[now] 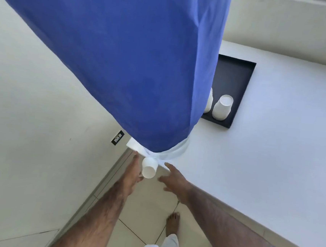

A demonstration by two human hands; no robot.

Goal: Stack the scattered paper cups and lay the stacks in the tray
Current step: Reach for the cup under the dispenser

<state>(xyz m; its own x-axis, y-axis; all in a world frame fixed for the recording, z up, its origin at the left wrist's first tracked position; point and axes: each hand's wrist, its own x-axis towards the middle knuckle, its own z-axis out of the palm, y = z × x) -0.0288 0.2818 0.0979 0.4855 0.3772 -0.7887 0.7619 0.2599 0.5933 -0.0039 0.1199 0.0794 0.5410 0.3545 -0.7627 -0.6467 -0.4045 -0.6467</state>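
A single white paper cup (149,169) is at the near corner of the white table (264,153), its closed end towards me, just below a big blue cloth (114,59). My left hand (133,172) lies along the cup's left side with straight fingers, its thumb by the cup's lower edge. A little apart on the cup's right, my right hand (173,179) has its fingers spread and holds nothing. A black tray (232,76) further back on the table holds an upside-down cup stack (222,107). A second stack (209,103) beside it is half hidden by the cloth.
The blue cloth, with white fabric (175,150) showing under its lower end, fills the upper left and covers the tray's left part. A wall with a dark socket (117,137) is on the left. Below are floor tiles and my bare foot (172,223).
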